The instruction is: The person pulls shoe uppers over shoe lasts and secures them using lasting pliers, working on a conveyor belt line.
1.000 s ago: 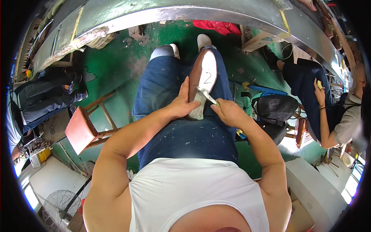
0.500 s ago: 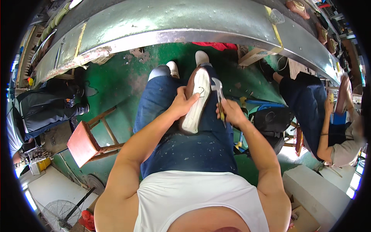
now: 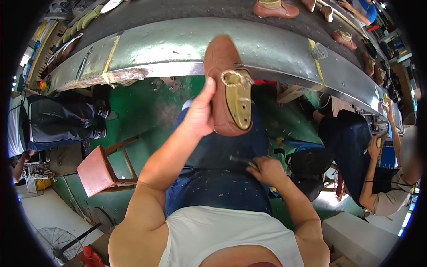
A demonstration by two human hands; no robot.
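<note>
Left hand [image 3: 201, 112] around raised brown shoe [image 3: 222, 80]

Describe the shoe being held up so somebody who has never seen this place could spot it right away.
Start at the long grey metal bench curving across the top. In front of its middle, the left hand lifts a brown shoe above the lap. Unlike the shoes on the bench, it is in the air, its tan insole facing the camera.
</note>
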